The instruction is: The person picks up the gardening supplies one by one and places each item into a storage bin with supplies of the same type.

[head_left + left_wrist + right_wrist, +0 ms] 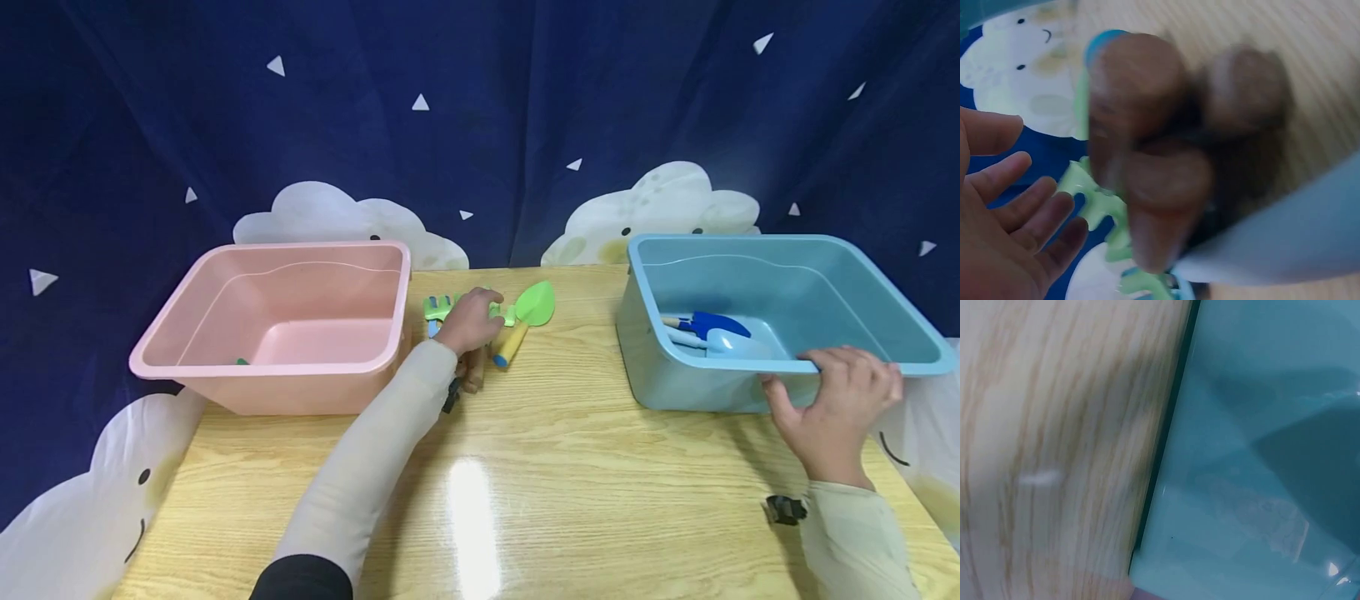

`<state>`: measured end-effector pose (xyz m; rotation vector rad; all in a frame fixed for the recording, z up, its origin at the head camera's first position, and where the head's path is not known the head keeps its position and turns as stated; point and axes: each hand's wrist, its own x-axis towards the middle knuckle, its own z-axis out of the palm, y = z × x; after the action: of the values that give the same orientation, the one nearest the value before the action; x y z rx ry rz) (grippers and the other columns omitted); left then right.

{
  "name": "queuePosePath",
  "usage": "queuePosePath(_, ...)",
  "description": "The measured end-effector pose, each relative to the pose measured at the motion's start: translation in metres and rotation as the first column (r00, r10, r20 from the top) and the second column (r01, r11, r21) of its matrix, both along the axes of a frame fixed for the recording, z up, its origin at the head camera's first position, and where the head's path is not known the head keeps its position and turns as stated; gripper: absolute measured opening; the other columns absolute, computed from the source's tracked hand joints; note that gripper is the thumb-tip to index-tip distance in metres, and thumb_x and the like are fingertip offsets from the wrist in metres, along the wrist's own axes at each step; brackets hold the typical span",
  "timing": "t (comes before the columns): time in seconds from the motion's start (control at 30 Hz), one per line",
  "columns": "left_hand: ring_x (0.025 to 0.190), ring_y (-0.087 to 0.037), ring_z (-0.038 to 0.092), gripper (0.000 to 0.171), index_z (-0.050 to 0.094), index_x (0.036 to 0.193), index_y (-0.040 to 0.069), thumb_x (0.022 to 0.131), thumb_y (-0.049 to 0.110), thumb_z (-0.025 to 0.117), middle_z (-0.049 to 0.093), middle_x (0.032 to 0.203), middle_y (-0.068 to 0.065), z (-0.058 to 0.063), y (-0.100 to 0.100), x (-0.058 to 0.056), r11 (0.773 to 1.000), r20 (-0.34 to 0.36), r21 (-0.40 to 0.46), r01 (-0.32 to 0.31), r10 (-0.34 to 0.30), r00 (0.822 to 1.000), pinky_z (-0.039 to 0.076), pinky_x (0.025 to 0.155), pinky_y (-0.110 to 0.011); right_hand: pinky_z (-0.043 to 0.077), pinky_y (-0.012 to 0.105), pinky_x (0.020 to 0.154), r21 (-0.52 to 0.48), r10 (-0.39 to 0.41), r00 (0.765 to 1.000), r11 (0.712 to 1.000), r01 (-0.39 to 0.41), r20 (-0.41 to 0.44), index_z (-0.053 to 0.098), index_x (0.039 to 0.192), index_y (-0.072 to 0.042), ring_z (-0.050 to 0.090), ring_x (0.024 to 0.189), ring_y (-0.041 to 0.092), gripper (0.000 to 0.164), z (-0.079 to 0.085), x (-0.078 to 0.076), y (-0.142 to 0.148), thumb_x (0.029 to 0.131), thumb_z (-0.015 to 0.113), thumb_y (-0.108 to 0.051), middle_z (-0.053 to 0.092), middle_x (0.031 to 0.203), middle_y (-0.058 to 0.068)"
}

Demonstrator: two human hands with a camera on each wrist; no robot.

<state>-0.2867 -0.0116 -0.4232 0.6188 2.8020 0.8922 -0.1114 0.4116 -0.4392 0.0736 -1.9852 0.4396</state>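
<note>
My left hand is over a group of toy garden tools between two tubs. Its fingers look spread and loosely bent in the left wrist view, beside blurred brown handle ends and a light green toy rake. No tool shows in its grasp. Right of that hand lies a small toy shovel with a green blade and yellow handle. My right hand grips the front rim of a blue tub, fingers over the rim and thumb outside. The right wrist view shows only the tub's wall and the table.
Inside the blue tub lie a dark blue trowel and a light blue trowel. A pink tub stands at the left, with a bit of something green showing. Behind the wooden table hangs a dark blue curtain.
</note>
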Motion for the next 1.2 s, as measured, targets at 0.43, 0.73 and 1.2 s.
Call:
queuePosePath(0.43, 0.133, -0.026, 0.054, 0.044, 0.056, 0.138, 0.010, 0.095, 0.014, 0.057, 0.060, 0.139, -0.009, -0.022, 0.022, 0.009, 0.970, -0.021, -0.179, 0.162, -0.169, 0.985, 0.046, 0.110, -0.040, 0.004, 0.063, 0.115, 0.000, -0.002, 0.999, 1.000, 0.002, 0.032, 0.059, 0.100, 0.013, 0.041, 0.110, 0.051, 0.072, 0.003, 0.003, 0.001, 0.084, 0.055, -0.057, 0.053, 0.103, 0.035)
queuePosePath(0.73, 0.132, -0.026, 0.055, 0.061, 0.053, 0.143, 0.015, 0.085, -0.001, 0.060, 0.058, 0.143, -0.007, -0.024, 0.029, 0.014, 0.929, 0.106, -0.302, 0.213, -0.190, 0.976, 0.045, 0.110, -0.037, 0.004, 0.063, 0.117, 0.012, -0.027, 0.992, 1.000, 0.026, 0.123, 0.061, 0.103, 0.012, 0.042, 0.115, 0.051, 0.076, -0.003, 0.004, 0.005, 0.084, 0.053, -0.061, 0.057, 0.105, 0.033)
queuePosePath(1.2, 0.135, -0.023, 0.050, 0.062, 0.049, 0.145, 0.021, 0.087, 0.003, 0.060, 0.047, 0.152, -0.004, -0.022, 0.039, 0.010, 0.940, 0.204, -0.299, 0.163, -0.104, 0.974, 0.052, 0.095, -0.038, 0.001, 0.062, 0.117, -0.006, -0.003, 0.997, 1.000, 0.003, 0.078, 0.060, 0.102, 0.013, 0.041, 0.115, 0.051, 0.072, 0.001, 0.005, 0.001, 0.085, 0.055, -0.057, 0.054, 0.105, 0.034)
